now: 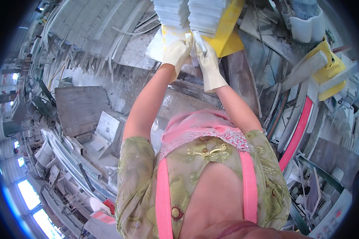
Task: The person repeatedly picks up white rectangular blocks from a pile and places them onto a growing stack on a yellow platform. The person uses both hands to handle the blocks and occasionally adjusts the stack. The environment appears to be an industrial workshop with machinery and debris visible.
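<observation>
Both my hands wear cream rubber gloves and meet at the top centre, in front of two stacks of white slabs. My right hand point(208, 65) is closed round a narrow white strip point(199, 41), which tilts up past its fingers. Beside it, my left hand point(177, 53) has its fingers pressed together at the tips. They touch thin white pieces between the hands; which piece each finger grips is partly hidden. The left stack point(170, 12) and the right stack point(205, 16) stand just beyond my fingertips, on a yellow sheet point(229, 44).
Rows of long pale strips point(93, 30) lie at the upper left. A brown board point(82, 109) leans at the left. To the right are a yellow plastic piece point(331, 71), a white container point(307, 28) and a red-pink bar point(297, 133). Dusty boards lie beneath my arms.
</observation>
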A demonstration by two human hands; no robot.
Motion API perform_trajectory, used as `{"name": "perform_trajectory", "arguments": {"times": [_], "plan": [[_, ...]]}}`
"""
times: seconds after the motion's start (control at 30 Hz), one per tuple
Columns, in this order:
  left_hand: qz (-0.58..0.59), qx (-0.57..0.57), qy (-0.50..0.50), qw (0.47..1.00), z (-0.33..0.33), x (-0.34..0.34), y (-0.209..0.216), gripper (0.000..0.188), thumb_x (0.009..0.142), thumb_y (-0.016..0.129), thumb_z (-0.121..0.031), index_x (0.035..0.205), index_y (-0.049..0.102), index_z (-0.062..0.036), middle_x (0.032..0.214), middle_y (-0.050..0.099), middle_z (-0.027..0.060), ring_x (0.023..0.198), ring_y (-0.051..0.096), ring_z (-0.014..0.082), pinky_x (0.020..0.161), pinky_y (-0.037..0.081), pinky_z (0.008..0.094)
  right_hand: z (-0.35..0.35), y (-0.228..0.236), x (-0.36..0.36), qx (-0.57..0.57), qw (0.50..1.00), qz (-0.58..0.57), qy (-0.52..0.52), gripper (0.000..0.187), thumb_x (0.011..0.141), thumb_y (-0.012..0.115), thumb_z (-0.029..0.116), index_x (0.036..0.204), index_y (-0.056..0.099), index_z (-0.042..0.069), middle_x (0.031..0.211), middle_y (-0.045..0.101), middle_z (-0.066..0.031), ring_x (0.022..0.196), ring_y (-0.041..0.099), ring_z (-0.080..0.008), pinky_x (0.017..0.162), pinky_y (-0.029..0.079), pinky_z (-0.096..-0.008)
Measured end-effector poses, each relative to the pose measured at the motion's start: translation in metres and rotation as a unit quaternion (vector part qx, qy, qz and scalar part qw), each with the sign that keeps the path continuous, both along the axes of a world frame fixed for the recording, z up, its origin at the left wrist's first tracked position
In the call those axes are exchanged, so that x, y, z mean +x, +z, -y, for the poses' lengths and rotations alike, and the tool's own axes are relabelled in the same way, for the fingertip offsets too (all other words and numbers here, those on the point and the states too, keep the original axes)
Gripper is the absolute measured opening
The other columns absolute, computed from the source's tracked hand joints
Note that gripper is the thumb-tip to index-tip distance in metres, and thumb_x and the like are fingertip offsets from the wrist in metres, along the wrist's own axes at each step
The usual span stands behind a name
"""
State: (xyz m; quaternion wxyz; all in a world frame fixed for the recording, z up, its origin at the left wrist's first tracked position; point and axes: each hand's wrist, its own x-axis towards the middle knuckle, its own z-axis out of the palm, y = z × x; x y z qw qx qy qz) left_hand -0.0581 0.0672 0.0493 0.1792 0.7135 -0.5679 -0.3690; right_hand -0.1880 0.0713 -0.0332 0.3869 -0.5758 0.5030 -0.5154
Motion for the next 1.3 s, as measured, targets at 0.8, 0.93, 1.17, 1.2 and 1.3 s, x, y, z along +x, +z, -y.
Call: {"name": "perform_trajectory", "arguments": {"times": [0.8,0.93,1.17,1.2,1.3], "plan": [[-0.175,0.056,0.051,0.982,-0.024,-0.031,-0.003,0.049,0.093,0.062,-0.033,0.121,0.061,0.0072,0.089,0.070,0.0171,0.067,0.069,0.0266,0.047,0.050,0.0345,-0.126,0.008,-0.328,0.041,0.992,-0.022,-0.116,0.049,0.097,0.065,0.021,0.140,0.056,0.001,0.141,0.059,-0.0146,0.134,0.054,-0.0226,0.112,0.040,-0.0350],[-0.305,0.076,0.057,0.948,-0.022,-0.096,0.012,0.050,0.095,0.061,-0.032,0.127,0.056,0.0062,0.092,0.070,0.0179,0.062,0.069,0.0257,0.042,0.048,0.0301,-0.170,0.003,-0.398,0.029,0.970,0.042,-0.238,0.045,0.098,0.064,0.013,0.139,0.055,-0.003,0.134,0.065,-0.0142,0.127,0.059,-0.0197,0.109,0.043,-0.0316],[-0.439,0.048,-0.026,0.897,0.058,-0.210,0.091,0.044,0.099,0.054,-0.038,0.128,0.056,-0.0045,0.098,0.073,0.0128,0.062,0.070,0.0189,0.043,0.044,0.0212,-0.214,-0.003,-0.447,0.083,0.939,0.025,-0.334,0.045,0.100,0.061,0.010,0.141,0.052,-0.004,0.129,0.067,-0.0161,0.122,0.062,-0.0200,0.107,0.044,-0.0307],[-0.452,0.044,-0.009,0.891,0.075,-0.223,0.106,0.044,0.099,0.052,-0.039,0.128,0.056,-0.0054,0.097,0.073,0.0129,0.062,0.070,0.0188,0.043,0.045,0.0213,-0.219,-0.004,-0.448,0.075,0.938,0.005,-0.339,0.044,0.100,0.061,0.010,0.141,0.052,-0.004,0.130,0.066,-0.0167,0.123,0.061,-0.0205,0.108,0.043,-0.0311],[-0.510,-0.031,-0.053,0.858,0.133,-0.259,0.151,0.044,0.100,0.051,-0.039,0.129,0.055,-0.0053,0.096,0.073,0.0133,0.062,0.070,0.0197,0.043,0.047,0.0215,-0.231,-0.004,-0.448,0.074,0.928,-0.027,-0.364,0.045,0.099,0.060,0.009,0.142,0.052,-0.003,0.134,0.063,-0.0193,0.130,0.058,-0.0238,0.111,0.041,-0.0336]]}}
